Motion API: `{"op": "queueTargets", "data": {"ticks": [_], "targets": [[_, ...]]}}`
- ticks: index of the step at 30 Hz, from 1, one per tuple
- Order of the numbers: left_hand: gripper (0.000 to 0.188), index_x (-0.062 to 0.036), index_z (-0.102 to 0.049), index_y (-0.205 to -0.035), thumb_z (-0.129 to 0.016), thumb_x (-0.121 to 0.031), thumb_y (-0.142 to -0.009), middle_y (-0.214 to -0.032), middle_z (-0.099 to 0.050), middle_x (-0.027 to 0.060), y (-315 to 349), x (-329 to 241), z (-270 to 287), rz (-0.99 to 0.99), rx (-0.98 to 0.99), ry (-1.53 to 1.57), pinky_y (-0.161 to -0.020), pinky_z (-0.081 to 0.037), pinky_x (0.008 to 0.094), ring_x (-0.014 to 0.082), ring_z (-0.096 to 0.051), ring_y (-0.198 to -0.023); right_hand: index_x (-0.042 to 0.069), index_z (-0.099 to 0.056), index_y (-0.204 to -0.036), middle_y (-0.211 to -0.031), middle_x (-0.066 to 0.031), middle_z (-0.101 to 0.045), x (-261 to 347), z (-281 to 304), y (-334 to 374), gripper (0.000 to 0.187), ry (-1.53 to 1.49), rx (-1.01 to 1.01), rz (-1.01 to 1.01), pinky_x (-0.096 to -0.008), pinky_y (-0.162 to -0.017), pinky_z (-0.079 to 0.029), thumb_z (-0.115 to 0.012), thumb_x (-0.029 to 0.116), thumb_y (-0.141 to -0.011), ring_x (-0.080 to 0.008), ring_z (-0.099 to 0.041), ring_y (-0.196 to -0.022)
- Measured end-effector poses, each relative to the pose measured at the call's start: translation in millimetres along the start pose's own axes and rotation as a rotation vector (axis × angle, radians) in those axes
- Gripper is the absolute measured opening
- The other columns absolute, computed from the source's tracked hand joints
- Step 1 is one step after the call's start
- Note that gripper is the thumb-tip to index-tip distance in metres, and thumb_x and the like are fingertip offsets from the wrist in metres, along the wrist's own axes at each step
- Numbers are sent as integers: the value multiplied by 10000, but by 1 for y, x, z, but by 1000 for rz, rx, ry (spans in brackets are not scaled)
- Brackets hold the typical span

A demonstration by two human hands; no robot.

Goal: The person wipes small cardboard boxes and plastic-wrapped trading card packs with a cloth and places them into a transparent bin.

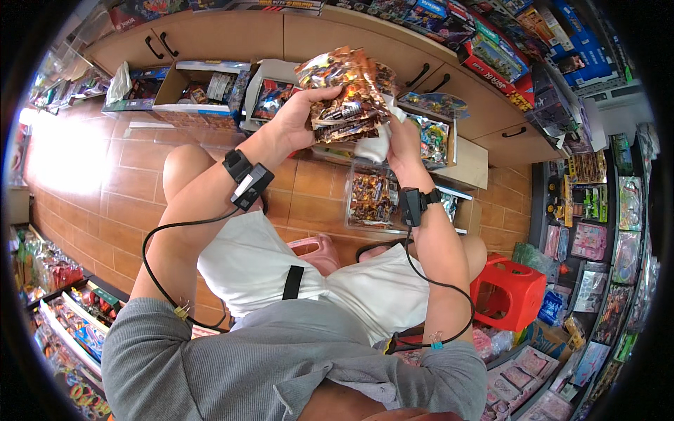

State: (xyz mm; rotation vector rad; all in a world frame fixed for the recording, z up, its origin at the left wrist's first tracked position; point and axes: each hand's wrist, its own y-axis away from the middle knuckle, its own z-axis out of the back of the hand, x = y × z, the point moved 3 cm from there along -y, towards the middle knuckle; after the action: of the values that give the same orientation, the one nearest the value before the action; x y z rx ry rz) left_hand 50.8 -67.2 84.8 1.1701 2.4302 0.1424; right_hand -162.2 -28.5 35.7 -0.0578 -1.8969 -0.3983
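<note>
My left hand is closed on a stack of shiny brown-and-orange foil packets, its thumb lying across the front one. At the stack's right edge is my right hand, closed on a crumpled white cloth that hangs beside the packets; its fingertips are partly hidden. Below the hands, on the tiled floor, a clear plastic box holds more packets of the same colours.
Open cartons of packets, including a brown carton, line the floor before wooden cabinets. Boxed toys are piled on top. A red plastic stool stands at right, near racks of hanging packages. Cables run along both my arms.
</note>
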Motion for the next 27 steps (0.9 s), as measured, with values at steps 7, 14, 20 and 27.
{"op": "queueTargets", "data": {"ticks": [7, 14, 20, 27], "targets": [[291, 22, -610, -1205, -648, -84, -937, -1126, -708, 162, 13, 5, 6, 108, -65, -159, -942, -577, 452, 270, -710, -1015, 28, -657, -1173, -1134, -89, -692, 4, -53, 29, 342, -129, 200, -246, -378, -872, -563, -522, 303, -1022, -172, -678, -1042], [282, -8, -611, -1198, -617, -173, -969, -1180, -691, 162, 23, -66, 17, -399, -303, -65, -960, -564, 474, 303, -697, -1036, -2, -659, -981, -886, -65, -675, -7, 30, -89, 223, 330, -109, 108, -285, -668, -525, -586, 208, -987, -147, -658, -798], [278, -16, -592, -1210, -592, -181, -986, -1176, -680, 165, 23, -83, 26, -462, -293, 43, -931, -574, 493, 311, -689, -1055, -85, -658, -883, -819, -124, -692, -64, 20, -130, 389, 1333, 222, -32, -410, -652, -489, -688, 300, -833, -292, -667, -763], [257, -28, -608, -1190, -608, -169, -974, -1164, -687, 135, 16, -79, 22, -419, -277, 50, -931, -567, 441, 284, -691, -1047, -225, -450, -1266, -1168, -273, -608, -146, 29, -167, 905, 1374, -19, -292, -468, -766, -497, -741, 512, -830, -331, -651, -919]]}}
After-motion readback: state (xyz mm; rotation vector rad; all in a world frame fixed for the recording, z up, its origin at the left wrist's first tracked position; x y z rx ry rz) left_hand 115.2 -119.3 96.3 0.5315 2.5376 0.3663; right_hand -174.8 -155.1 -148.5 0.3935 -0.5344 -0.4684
